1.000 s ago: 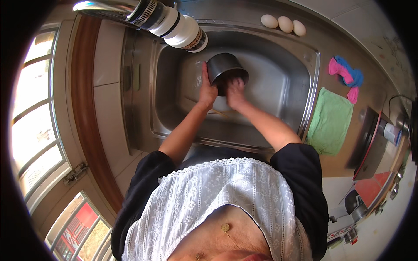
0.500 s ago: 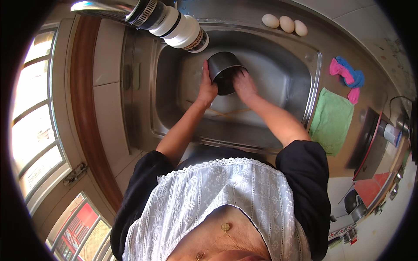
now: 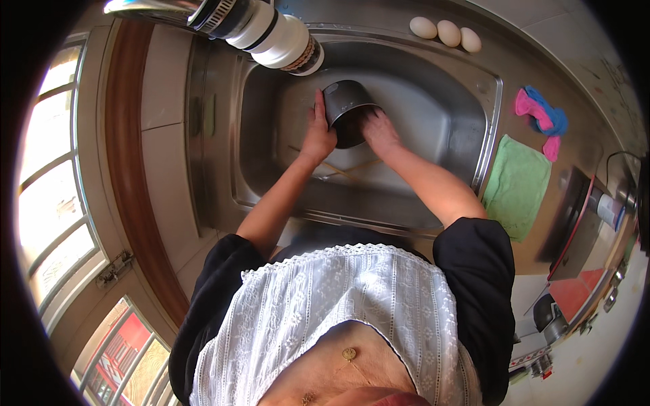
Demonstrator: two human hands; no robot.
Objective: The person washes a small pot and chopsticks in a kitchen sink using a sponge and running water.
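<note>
Right hand (image 3: 381, 130) is now sitting farther to the right at the mouth of the dark pot (image 3: 347, 97) than it was one second ago. Its fingers are entering the opening beside the rim; the tips are disappearing inside, so whether they are pinching or spread cannot be told. Left hand (image 3: 319, 134) is gripping the pot from the left, its fingers lying straight along the outer wall and its palm pressing near the rim. The pot is tilting, mouth turned toward the person, and is occupying the upper middle of the steel sink (image 3: 420, 122); contact with the basin floor cannot be confirmed. Thin sticks (image 3: 347, 177) are lying on that floor, below the pot. A faucet with a white attachment (image 3: 281, 44) is hanging at the upper left. Three eggs (image 3: 448, 33) are resting beyond the sink's far edge. Pink-and-blue cloth (image 3: 542, 114) and green cloth (image 3: 518, 187) are lying to the right.
</note>
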